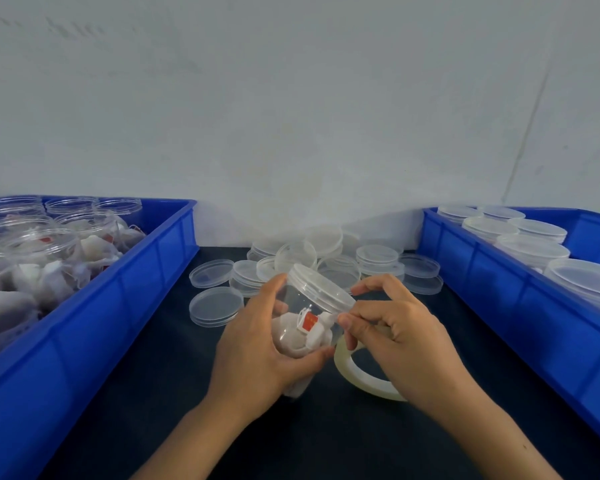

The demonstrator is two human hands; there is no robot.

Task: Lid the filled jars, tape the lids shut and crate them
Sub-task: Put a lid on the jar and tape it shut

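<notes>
the left hand has its fingers wrapped round a tilted, lidded jar of tea bags above the dark worktop. the right hand pinches at the lid edge with curled fingers, a tape roll just beneath it. loose lids lie just beyond the fingers.

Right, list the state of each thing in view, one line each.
Held jar: filled, lidded, tilted, gripped by left hand.
Right hand: pinching at the jar's lid rim.
Tape roll: on table.
Left crate: jars unlidded.
Right crate: jars lidded.
</notes>
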